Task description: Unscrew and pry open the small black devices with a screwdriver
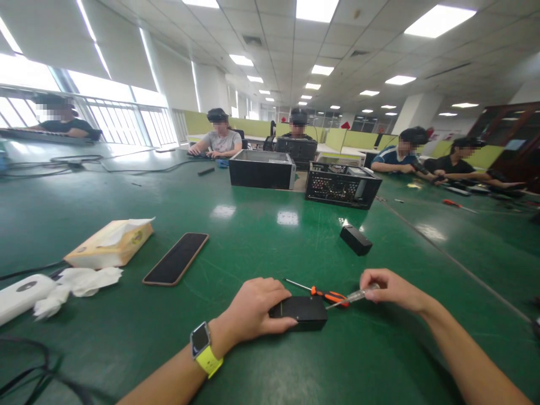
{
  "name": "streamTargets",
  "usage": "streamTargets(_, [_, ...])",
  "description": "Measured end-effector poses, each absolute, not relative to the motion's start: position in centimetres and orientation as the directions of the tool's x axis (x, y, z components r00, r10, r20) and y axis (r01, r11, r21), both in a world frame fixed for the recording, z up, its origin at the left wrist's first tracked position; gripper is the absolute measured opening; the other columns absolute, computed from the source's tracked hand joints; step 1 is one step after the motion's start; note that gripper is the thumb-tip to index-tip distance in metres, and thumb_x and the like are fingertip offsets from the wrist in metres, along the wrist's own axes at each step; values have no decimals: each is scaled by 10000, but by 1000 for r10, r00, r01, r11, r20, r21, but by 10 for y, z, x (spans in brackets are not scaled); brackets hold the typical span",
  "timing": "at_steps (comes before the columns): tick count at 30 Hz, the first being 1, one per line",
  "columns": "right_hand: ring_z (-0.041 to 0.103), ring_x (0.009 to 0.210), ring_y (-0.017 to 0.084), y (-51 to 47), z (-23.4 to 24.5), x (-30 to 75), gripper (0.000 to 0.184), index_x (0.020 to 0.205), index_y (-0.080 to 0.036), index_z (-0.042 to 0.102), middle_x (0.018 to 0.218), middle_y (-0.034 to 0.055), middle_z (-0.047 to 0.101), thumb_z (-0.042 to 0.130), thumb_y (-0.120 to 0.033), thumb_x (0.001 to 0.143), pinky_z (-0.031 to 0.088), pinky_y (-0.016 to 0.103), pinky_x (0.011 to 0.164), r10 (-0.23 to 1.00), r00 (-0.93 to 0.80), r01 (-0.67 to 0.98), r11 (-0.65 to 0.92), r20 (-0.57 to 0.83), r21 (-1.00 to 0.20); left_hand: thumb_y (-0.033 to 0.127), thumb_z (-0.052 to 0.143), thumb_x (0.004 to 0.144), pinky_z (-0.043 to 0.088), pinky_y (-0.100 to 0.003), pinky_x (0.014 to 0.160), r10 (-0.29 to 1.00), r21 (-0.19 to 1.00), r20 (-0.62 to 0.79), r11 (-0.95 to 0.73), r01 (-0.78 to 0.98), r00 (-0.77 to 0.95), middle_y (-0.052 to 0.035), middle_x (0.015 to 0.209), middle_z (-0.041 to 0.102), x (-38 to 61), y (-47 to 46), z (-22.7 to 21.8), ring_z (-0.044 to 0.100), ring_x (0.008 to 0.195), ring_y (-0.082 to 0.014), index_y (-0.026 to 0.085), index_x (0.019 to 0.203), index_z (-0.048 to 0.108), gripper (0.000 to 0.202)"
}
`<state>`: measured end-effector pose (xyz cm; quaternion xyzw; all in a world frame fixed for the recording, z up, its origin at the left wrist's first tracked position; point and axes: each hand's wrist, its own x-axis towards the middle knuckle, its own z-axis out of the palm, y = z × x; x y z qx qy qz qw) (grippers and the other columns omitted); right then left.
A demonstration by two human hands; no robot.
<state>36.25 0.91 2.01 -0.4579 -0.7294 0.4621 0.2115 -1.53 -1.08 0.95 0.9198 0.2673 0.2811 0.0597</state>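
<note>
Your green table [270, 236] fills the view, with other people seated along its far edge. Two open black computer cases sit far centre: the left case [261, 169] shows only its walls and rim, and what is inside cannot be seen; the right case [342, 184] has a perforated side panel, with metal parts just visible within.

Your left forearm comes in from the near left, a watch with a yellow strap [205, 349] on the wrist. Your left hand [257, 309] lies palm down, fingers curled over the left end of a small black box [301, 312], thumb pressed along its near side, gripping it flat on the table. Your right arm reaches in from the near right; your right hand [390, 288] pinches the clear handle of a screwdriver [352, 296], its tip resting on the box's right edge. A second screwdriver with an orange handle [324, 293] lies just behind the box.

At near left sit a tissue box [109, 244] with a sheet sticking out, a dark phone [176, 259] and crumpled tissue [80, 283].
</note>
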Motion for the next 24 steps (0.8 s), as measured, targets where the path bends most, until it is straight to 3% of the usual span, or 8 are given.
streamTargets(16, [493, 628, 137, -2, 36, 364, 347, 760, -161, 638, 696, 1, 589, 736, -495, 761, 370, 257, 567, 847, -522, 475, 193, -98, -859, 566, 557, 896, 480, -285, 653, 521, 249, 517, -851, 463, 680, -66, 838, 732, -15, -10, 7, 685, 749, -204, 163, 959, 693, 430])
streamTargets(24, [534, 573, 125, -3, 33, 360, 355, 763, -155, 634, 690, 3, 600, 742, -492, 759, 424, 248, 525, 829, -539, 424, 109, -153, -899, 567, 557, 901, 481, -288, 656, 517, 247, 511, -853, 459, 686, -70, 858, 736, -15, -11, 9, 688, 754, -207, 160, 972, 691, 434])
